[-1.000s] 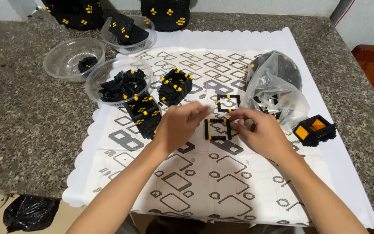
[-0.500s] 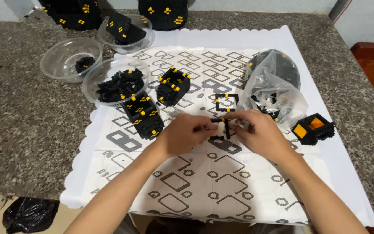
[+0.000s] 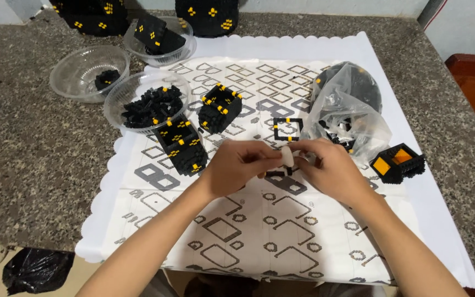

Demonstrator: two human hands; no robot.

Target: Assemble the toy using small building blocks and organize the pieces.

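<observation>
My left hand and my right hand meet fingertip to fingertip over the middle of a white patterned sheet. Between them they pinch a small black brick frame, mostly hidden by the fingers. A small pale bit shows at the fingertips; I cannot tell what it is. Just beyond the hands a black square frame with yellow studs lies flat on the sheet.
Two black blocks with yellow studs sit left of the hands. A clear bowl of loose black bricks stands behind them. A plastic bag of bricks and a black-and-orange box are on the right. Two more clear bowls stand at the back left on the granite top.
Both hands have closed in on the small black frame that lay between them; their fingertips now touch over it.
</observation>
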